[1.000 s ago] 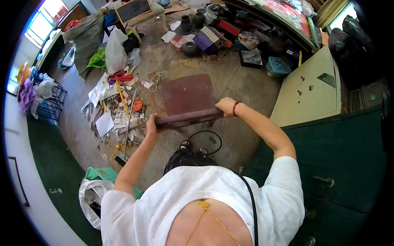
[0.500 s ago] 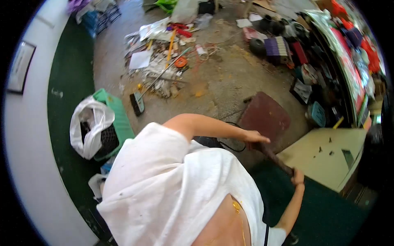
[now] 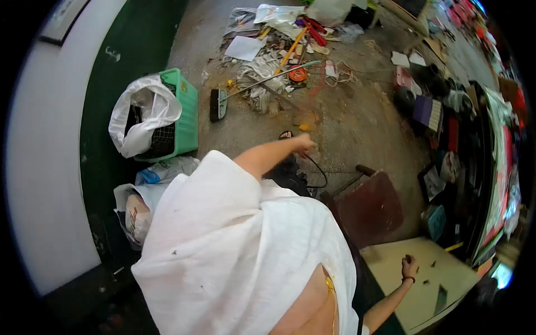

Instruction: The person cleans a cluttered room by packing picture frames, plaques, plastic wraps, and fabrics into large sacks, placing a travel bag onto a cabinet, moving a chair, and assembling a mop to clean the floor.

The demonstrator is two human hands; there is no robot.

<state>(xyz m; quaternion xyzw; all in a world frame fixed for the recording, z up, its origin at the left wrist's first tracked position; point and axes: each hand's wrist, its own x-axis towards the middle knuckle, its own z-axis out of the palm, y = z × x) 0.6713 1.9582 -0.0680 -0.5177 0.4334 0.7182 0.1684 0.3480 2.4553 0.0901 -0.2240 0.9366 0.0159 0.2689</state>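
My left hand (image 3: 304, 144) is raised over the floor in front of me, its fingers curled closed; anything inside is hidden. Just below it a black cable (image 3: 322, 170) loops beside dark clothing and a sandalled foot (image 3: 286, 135). On the right, my right hand (image 3: 409, 266) has curled fingers and hovers at a cream board (image 3: 391, 257). Something small and dark shows at its fingertips, too small to name. Between my arms stands a chair with a maroon seat (image 3: 371, 209); its dark wooden back rail is partly covered by my white shirt (image 3: 240, 240).
A green basket (image 3: 187, 114) with a white bag stands left by the wall. Ahead lie a broom (image 3: 222, 106) and a debris heap (image 3: 268, 72). Clutter, including a striped purple box (image 3: 428, 113), lines the right side. Small dark pieces (image 3: 434, 263) sit on the board.
Both hands have let go of the chair's dark wooden rail. My left hand has moved up and left, my right hand over the cream board. The view has turned.
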